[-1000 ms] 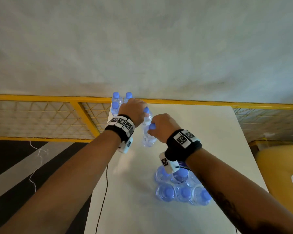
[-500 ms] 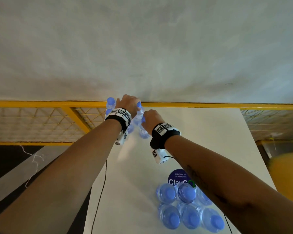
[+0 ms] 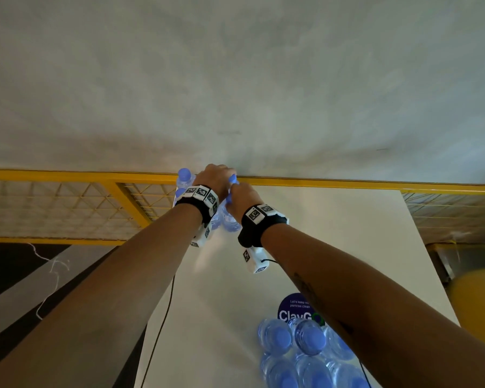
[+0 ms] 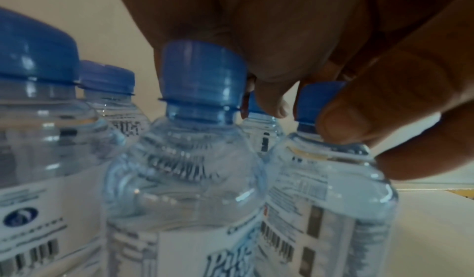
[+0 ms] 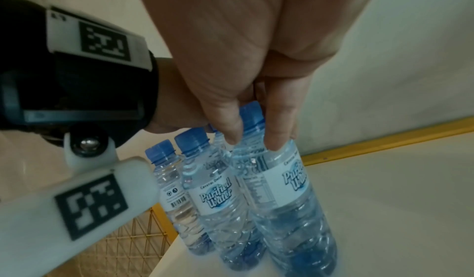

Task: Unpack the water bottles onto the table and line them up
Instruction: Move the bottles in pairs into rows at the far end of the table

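Observation:
Small clear water bottles with blue caps stand in a cluster (image 3: 184, 180) at the far left corner of the white table (image 3: 333, 233). My left hand (image 3: 216, 179) reaches over the cluster and grips one bottle (image 4: 184, 159) by its cap (image 4: 202, 74). Close to its right, my right hand (image 3: 242, 198) holds another bottle (image 5: 282, 190) by the neck, the cap (image 5: 252, 113) between two fingers (image 5: 231, 127). I cannot tell whether that bottle's base touches the table. The opened pack (image 3: 291, 348) with several bottles sits near me.
A yellow rail (image 3: 347, 182) with mesh panels runs along the table's far edge, with a grey wall behind. A round blue sticker (image 3: 291, 309) lies by the pack. A black cable (image 3: 163, 326) hangs off the left edge. Something yellow (image 3: 476, 298) stands at the right.
Both hands have carried their bottles farther away and to the left, up to the cluster at the corner. The pack now shows lower in the head view.

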Tool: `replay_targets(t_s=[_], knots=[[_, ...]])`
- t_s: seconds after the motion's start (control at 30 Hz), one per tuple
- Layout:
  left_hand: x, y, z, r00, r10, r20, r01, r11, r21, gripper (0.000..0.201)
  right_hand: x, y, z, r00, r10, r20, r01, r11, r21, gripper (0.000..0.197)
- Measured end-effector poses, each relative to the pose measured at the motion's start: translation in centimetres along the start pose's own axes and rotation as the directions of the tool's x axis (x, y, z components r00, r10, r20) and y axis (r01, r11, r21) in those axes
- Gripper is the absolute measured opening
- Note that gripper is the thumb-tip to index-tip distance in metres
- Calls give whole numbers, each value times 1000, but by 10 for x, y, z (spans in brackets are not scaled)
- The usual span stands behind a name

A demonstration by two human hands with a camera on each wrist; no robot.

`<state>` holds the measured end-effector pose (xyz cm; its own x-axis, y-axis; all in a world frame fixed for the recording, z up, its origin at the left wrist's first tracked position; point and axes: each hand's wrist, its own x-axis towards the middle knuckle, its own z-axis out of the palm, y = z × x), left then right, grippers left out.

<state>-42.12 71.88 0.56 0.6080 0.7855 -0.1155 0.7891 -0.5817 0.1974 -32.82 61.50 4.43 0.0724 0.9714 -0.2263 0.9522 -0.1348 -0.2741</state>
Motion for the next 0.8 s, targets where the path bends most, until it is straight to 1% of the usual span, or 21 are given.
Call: replay_targets(t_s=[0.07, 0.1, 0.13, 0.17, 0.2, 0.23, 0.27, 0.37, 0.43, 0.47, 0.5, 0.57, 0.63, 0.67, 0.73, 0.77, 0.8], knots=[[-4, 2, -3, 1000, -23, 19, 23, 999, -23, 19, -5, -2, -2, 1000, 12, 19, -12, 999, 33, 28], [-7, 5, -7, 999, -46, 25, 47, 998, -41, 16, -6, -1, -1, 999, 21, 26, -23, 997, 67, 29], [-12, 8, -12, 998, -61, 31, 62, 997, -53, 8, -10, 1, -2, 999, 32, 43, -36, 994, 108, 29], [-16, 10, -16, 997, -70, 10, 71, 996, -63, 12, -15, 3, -5, 997, 35, 63, -43, 990, 132, 29], [-21, 11, -20, 996, -85, -9, 84, 993, -78, 31, -22, 6, -8, 996, 36, 78, -46, 989, 139, 29], [-30, 14, -25, 994, -99, -34, 95, 990, -104, 44, -33, 9, -12, 995, 39, 87, -51, 990, 134, 30], [-39, 15, -30, 990, -113, -84, 103, 987, -122, 49, -42, 12, -15, 994, 43, 98, -56, 989, 134, 33], [-74, 33, -43, 973, -94, -211, 62, 986, -155, 41, -94, 22, -25, 989, 28, 146, -45, 992, 114, 46], [-103, 55, -49, 972, -46, -232, 0, 981, -193, 37, -138, 26, -29, 987, 10, 162, -27, 994, 105, 55], [-119, 67, -48, 974, 0, -225, -56, 969, -240, 37, -162, 27, -30, 987, 2, 162, -20, 993, 112, 55], [-136, 80, -45, 979, 48, -196, -107, 947, -302, 39, -184, 27, -30, 987, -8, 160, -11, 993, 120, 54], [-173, 106, -34, 983, 162, -83, -182, 897, -404, 44, -228, 28, -29, 981, -4, 193, -25, 989, 145, 53], [-208, 132, -22, 959, 283, 34, -243, 873, -423, 52, -267, 27, -29, 969, 2, 246, -36, 991, 132, 48], [-224, 145, -15, 941, 324, 100, -254, 870, -423, 57, -284, 26, -27, 965, -1, 261, -29, 994, 109, 43], [-252, 164, 0, 906, 360, 221, -245, 874, -420, 59, -314, 25, -19, 960, -20, 279, 3, 998, 60, 33], [-264, 171, 9, 890, 364, 273, -239, 885, -400, 54, -326, 24, -13, 957, -29, 290, 18, 999, 39, 31], [-275, 176, 15, 882, 358, 307, -238, 900, -365, 44, -337, 24, -5, 953, -30, 302, 27, 1000, 12, 30]])
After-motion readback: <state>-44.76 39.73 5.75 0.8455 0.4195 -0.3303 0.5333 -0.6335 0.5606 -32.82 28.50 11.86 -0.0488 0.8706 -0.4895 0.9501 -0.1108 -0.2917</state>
